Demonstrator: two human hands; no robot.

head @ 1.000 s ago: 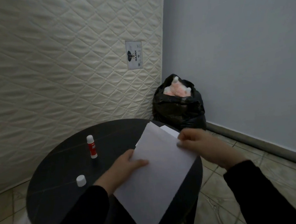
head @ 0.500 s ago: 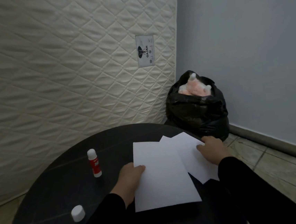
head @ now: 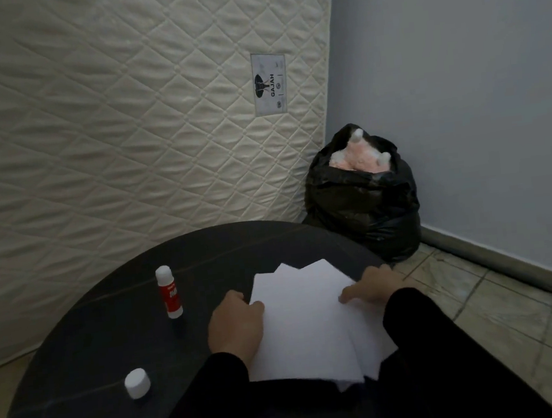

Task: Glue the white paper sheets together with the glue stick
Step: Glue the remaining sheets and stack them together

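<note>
White paper sheets [head: 304, 320] lie overlapped on the round dark table [head: 88, 341], the top sheet covering most of the ones beneath. My left hand [head: 237, 323] grips the top sheet's left edge, thumb on the paper. My right hand [head: 371, 285] presses flat on the right side of the sheets, fingers spread. The red-and-white glue stick [head: 169, 296] stands upright and uncapped to the left of the sheets. Its white cap [head: 137, 383] sits apart, near the table's front left.
A quilted cream mattress [head: 124, 122] leans against the wall behind the table. A black plastic bag [head: 365, 210] with pink stuffing stands on the tiled floor in the corner, right of the table. A grey wall rises on the right.
The top sheet came down from its raised tilt and slid right over the lower sheets. My right hand moved from the far edge to press on the stack.
</note>
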